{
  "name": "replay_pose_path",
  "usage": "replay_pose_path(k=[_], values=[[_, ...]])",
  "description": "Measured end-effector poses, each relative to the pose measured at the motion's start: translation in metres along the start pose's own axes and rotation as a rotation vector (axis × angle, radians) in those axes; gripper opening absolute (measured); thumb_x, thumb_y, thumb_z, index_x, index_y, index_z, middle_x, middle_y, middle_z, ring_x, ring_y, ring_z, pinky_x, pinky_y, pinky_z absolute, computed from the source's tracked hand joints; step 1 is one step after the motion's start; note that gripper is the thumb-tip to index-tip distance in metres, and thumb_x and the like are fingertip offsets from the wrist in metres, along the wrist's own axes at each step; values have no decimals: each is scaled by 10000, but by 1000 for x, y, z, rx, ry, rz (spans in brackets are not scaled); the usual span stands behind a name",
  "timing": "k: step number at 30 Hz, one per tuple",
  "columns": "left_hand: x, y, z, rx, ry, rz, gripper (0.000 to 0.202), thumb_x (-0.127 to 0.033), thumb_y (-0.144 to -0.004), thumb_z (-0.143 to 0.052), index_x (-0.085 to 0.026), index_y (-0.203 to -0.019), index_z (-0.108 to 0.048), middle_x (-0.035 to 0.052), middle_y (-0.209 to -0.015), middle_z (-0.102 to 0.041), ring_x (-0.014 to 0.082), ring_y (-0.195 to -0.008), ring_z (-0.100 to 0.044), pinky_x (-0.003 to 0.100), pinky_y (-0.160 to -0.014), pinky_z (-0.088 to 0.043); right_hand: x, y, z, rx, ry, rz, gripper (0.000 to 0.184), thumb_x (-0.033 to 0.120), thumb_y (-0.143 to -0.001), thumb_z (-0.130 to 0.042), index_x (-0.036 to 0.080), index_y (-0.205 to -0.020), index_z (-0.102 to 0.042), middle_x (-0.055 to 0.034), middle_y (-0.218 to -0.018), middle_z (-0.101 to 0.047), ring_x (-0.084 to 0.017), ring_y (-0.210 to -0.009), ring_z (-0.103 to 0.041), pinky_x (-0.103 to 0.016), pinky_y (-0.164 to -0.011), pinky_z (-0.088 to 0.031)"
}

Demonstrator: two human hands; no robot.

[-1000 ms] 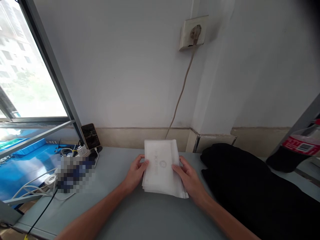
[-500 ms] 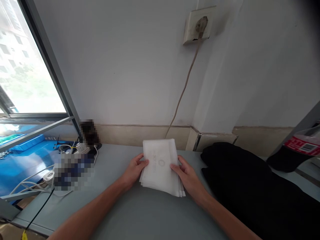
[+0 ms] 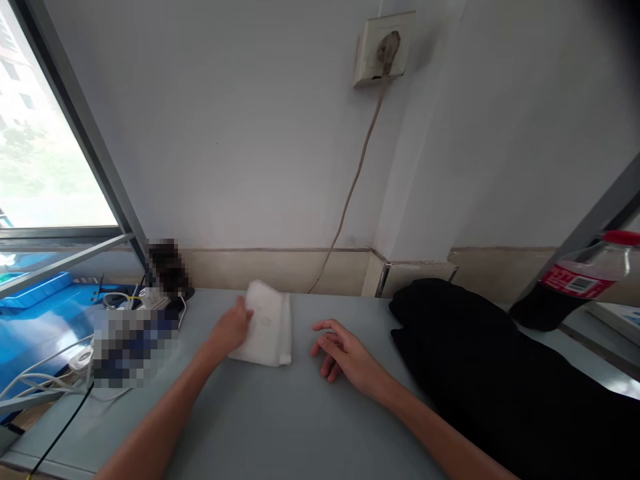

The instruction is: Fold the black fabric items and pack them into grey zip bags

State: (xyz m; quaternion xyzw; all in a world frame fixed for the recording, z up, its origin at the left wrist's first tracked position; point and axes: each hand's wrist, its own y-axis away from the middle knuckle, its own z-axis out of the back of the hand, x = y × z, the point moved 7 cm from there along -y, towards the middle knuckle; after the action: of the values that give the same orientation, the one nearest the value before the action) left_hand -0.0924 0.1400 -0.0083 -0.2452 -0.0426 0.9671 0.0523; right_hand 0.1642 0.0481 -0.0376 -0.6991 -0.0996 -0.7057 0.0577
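A stack of white, frosted plastic bags (image 3: 267,327) with faint print is over the grey tabletop (image 3: 280,420), left of the middle. My left hand (image 3: 233,327) grips the stack along its left edge, the thumb on top and the other fingers hidden. To the right of the stack, apart from it, my right hand (image 3: 340,352) hovers over the table. Its fingers are loosely curled and spread, with nothing in them.
Black cloth (image 3: 465,347) lies heaped at the right. Behind it a cola bottle (image 3: 570,287) with a red cap leans tilted. Tangled white cables (image 3: 37,380) sit at the left, beside a blue surface (image 3: 35,333). A cord runs up to a wall socket (image 3: 385,50).
My right hand has let go of the bags and sits apart from them, fingers spread. My left hand has carried the stack to the left. The view has turned slightly to the right.
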Motion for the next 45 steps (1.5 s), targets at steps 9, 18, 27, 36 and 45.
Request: replay_pose_path(k=[9,18,27,36,45], values=[[39,-3,41,-62,-485,153,365,-226,-1011,-373,-8,-1261,-524,340,-1102,-675,458,-1031,-687,516,-827,-511,5,3,-3,54,66,-3,399,586,-904,-617,226,-1075,-593,3,-856,-706,-143,-610,-648,-299,-569,-499],[42,-2,39,-38,-567,184,387,-224,-1010,-400,20,-1277,-536,318,-1010,-696,450,-1009,-698,492,-792,-529,2,4,-5,72,113,3,375,572,-931,-586,226,-1076,-585,-2,-874,-691,-140,-636,-623,-302,-594,-488],[46,-3,36,-58,-585,213,387,-218,-1007,-402,36,-1270,-525,313,-1029,-689,421,-1003,-707,461,-780,-518,1,3,-4,83,145,-11,404,598,-927,-588,229,-1091,-578,-23,-914,-692,-156,-671,-625,-325,-620,-499],[42,1,41,-131,-625,197,395,-242,-1028,-387,37,-1268,-532,315,-1121,-638,422,-989,-687,468,-753,-533,-1,4,-5,87,192,-11,369,573,-950,-572,235,-1097,-584,-23,-927,-688,-153,-678,-616,-321,-626,-510],[-35,7,15,-66,-269,-517,505,-508,-1098,-255,-221,-1423,-513,110,-1525,-504,285,-1461,-406,472,-1193,-350,-2,4,-5,90,195,-5,352,560,-956,-573,235,-1091,-580,-19,-920,-684,-146,-668,-610,-313,-625,-503]])
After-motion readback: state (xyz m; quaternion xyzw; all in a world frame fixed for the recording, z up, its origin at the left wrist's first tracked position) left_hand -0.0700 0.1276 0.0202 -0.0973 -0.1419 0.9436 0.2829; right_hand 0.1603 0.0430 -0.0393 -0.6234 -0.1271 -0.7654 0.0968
